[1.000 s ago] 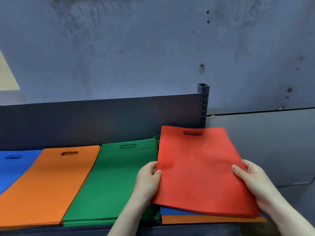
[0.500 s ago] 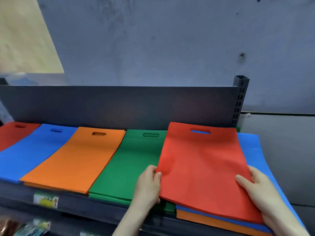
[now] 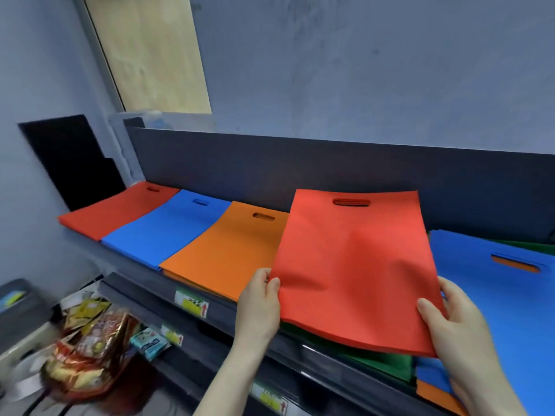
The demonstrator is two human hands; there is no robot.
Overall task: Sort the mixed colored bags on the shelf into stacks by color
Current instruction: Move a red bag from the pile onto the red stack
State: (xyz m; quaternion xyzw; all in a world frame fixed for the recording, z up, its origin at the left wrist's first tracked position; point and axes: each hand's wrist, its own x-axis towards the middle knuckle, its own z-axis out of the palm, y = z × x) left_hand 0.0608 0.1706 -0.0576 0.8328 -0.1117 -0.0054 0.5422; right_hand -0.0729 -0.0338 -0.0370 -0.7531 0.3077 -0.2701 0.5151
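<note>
Red bag (image 3: 354,265) gripped between both hands, above green stack (image 3: 381,363).

A small shop, with goods on metal shelving.

I stand before a dark grey metal shelf (image 3: 192,298) with a tall back panel; yellow-green price labels with red arrows (image 3: 192,304) are stuck on its front edge, and another one sits on the edge of the shelf below. On that lower shelf I see shiny red-and-gold snack packets (image 3: 87,346), a little blurred. On top, flat non-woven fabric bags lie in coloured piles, like the blue pile (image 3: 168,226). The blue-grey painted wall (image 3: 360,70) behind is stained.
</note>
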